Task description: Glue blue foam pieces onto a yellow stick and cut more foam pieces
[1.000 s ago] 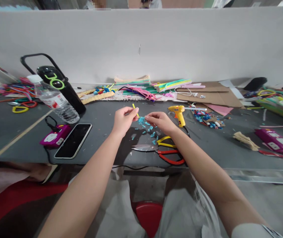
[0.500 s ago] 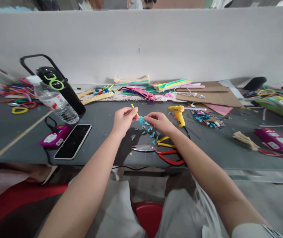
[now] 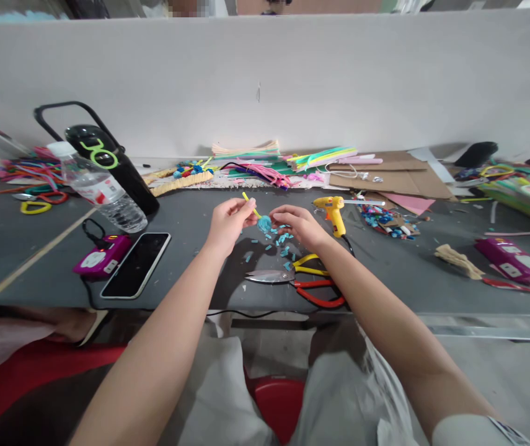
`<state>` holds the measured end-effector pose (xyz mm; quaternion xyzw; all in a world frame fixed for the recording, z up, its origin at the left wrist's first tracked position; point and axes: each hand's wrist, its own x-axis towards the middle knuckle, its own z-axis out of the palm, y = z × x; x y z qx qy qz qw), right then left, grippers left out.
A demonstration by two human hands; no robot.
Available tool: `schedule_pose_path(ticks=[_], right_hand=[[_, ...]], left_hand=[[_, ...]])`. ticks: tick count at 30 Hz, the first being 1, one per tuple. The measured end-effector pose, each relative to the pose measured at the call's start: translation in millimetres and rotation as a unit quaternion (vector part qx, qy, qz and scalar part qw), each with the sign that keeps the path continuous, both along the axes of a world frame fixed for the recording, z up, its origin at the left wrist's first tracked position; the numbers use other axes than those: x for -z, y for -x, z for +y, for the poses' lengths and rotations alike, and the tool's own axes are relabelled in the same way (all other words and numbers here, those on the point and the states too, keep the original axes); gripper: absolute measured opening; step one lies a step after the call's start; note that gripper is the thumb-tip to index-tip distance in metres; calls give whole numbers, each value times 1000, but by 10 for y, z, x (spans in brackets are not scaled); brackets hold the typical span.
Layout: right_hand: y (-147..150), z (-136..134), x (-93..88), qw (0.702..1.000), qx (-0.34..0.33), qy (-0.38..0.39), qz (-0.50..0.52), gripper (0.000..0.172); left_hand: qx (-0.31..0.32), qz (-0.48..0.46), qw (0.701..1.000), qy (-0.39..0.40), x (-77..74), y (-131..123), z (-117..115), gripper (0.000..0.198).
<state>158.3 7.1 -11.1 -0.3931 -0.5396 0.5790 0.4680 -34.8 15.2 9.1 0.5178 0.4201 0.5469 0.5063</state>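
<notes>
1. The left hand (image 3: 227,224) is pinching a yellow stick (image 3: 247,197), which is tilting with its upper end toward 11 o'clock.
2. A round blue tuft (image 3: 264,224) is sitting at the stick's lower end, between the two hands and above the table (image 3: 190,282).
3. The right hand (image 3: 302,228) is curling its fingers at the tuft's 3 o'clock side; whether it is gripping or merely touching the tuft, one cannot tell.
4. Blue snippets (image 3: 285,252) are lying scattered from the tuft toward 5 o'clock.
5. Scissors (image 3: 283,276) with red and yellow handles are resting farther out at 5 o'clock, their blades pointing to 9 o'clock.
6. A yellow glue gun (image 3: 333,214) is lying at 3 o'clock, beyond the right hand.
7. A phone (image 3: 137,265) is lying between 8 and 9 o'clock.
</notes>
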Motion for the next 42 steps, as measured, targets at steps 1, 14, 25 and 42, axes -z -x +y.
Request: schedule_pose_path(ticks=[1,14,25,42], right_hand=[[5,-11,-8,1000,-17,2,4,30],[14,-4,56,1000,-26,-1,-2,35],[45,-16,43,1000,-11,-12,-3,28],[15,-32,7,998,-51,14,45,30]], left_hand=[[4,0,1000,1,-4,-7,-5,41],[25,-4,1000,3,-23,-61,-54,42],[32,4,999,2,-34,-85,-84,42],[18,-18,1000,12,-45,-25,-37,41]])
